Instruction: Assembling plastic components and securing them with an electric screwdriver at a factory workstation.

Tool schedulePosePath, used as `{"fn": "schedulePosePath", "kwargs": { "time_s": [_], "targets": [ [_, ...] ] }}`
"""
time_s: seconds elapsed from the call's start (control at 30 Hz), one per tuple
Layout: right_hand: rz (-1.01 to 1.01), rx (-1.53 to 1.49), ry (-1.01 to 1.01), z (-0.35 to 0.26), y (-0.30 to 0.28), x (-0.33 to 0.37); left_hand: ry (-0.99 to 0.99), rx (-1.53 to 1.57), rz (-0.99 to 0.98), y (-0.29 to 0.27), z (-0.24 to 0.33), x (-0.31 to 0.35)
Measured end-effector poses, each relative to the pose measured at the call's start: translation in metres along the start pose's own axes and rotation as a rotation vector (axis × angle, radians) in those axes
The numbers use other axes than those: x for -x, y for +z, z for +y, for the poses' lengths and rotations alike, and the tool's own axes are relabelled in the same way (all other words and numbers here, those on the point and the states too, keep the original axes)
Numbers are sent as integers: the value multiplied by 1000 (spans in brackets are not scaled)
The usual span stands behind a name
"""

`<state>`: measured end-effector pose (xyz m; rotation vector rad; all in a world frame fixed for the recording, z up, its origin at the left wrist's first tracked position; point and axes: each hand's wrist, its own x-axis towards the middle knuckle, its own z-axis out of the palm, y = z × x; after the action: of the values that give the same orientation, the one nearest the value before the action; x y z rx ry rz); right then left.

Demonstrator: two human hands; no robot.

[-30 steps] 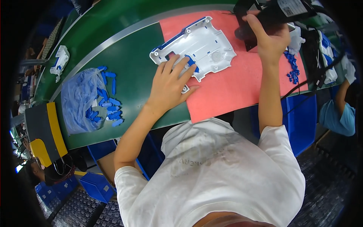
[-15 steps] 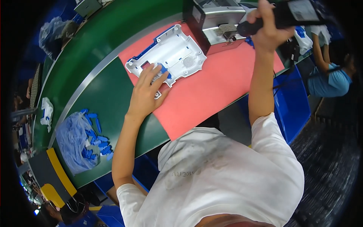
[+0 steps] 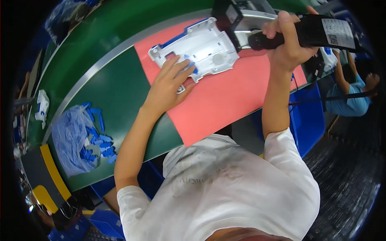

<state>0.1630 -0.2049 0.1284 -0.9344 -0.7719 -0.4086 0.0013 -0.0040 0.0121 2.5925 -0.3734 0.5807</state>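
A white plastic housing shell (image 3: 213, 46) with blue trim along its far edge lies hollow side up on the pink mat (image 3: 225, 98). My left hand (image 3: 167, 88) is closed over its near left corner, fingers inside and thumb by the near edge. Beneath those fingers shows a blue piece (image 3: 196, 68), partly hidden. My right hand (image 3: 290, 48) grips a black electric screwdriver (image 3: 311, 32) with a pale label, raised at the mat's far right. The tool's rounded end points left; its tip cannot be made out.
Behind the screwdriver stands a metal-and-black machine (image 3: 251, 20). A plastic bag (image 3: 70, 138) lies on the green table (image 3: 120, 92) beside loose blue parts (image 3: 102, 142). Another white part (image 3: 42, 106) sits far left. Blue bins (image 3: 307, 120) stand below the edge; a person in blue (image 3: 348, 100) is at right.
The screwdriver in my right hand has come down and a little to the right. My left hand stays on the shell, while the whole view has shifted slightly.
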Motion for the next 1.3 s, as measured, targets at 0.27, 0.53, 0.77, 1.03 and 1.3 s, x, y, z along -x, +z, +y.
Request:
{"fn": "schedulePosePath", "kwargs": {
  "time_s": [0.27, 0.53, 0.77, 1.03, 1.3],
  "targets": [
    [-87, -47, 159, 62, 92, 49, 10, 24, 36, 6, -5, -1],
    [-41, -578, 98, 76, 97, 52, 12, 26, 54, 9, -6, 0],
    [-105, -1, 203, 83, 84, 58, 1, 22, 57, 9, -5, 0],
    [-154, 68, 233, 68, 98, 58, -16, 43, 55, 11, -5, 3],
    [-175, -422, 33, 97, 91, 63, -14, 56, 52, 12, -3, 0]
  ]
}}
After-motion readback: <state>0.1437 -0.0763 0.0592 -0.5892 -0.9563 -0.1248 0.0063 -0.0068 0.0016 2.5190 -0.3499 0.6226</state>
